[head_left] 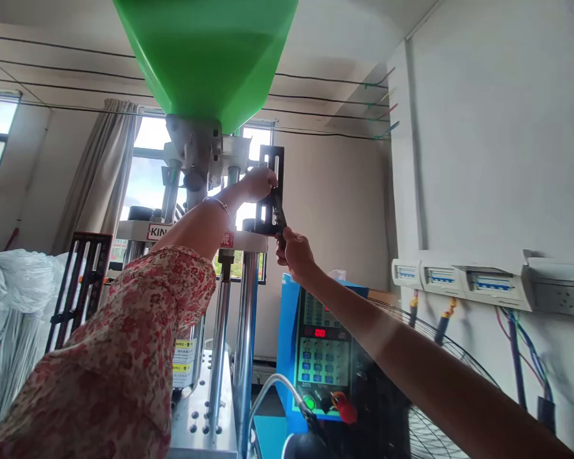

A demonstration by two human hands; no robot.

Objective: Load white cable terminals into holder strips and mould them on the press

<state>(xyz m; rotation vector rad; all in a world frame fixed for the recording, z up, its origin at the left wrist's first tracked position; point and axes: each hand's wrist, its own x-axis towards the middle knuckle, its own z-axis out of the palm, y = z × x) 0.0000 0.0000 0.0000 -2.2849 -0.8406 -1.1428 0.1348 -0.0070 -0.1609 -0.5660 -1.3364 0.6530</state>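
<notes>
A narrow black piece (281, 218) is held in the closed right hand (297, 254), its upper end brought against the black slotted bracket (281, 175); whether it is a tool or a fitting cannot be told. Just above, the fingers of the left hand (259, 183) are curled at the bracket's face, though whether the plate is gripped or a small part is pinched is hidden. The bracket is judged to be stiff, thin metal, fairly light and not easily broken; it is best grasped by its long outer edges, as the slot rims may be sharp, and little slip is expected from its dull finish. It is seen upright, tall and rectangular, pierced by long vertical slots through which daylight is let in. It is positioned above the right end of the pale platen (254, 241), beside the upper column of the vertical machine, by which the green hopper (215, 64) is carried. Farther back, the bracket is backed partly by the bright window (146, 175) and partly by the plain wall (337, 197).
</notes>
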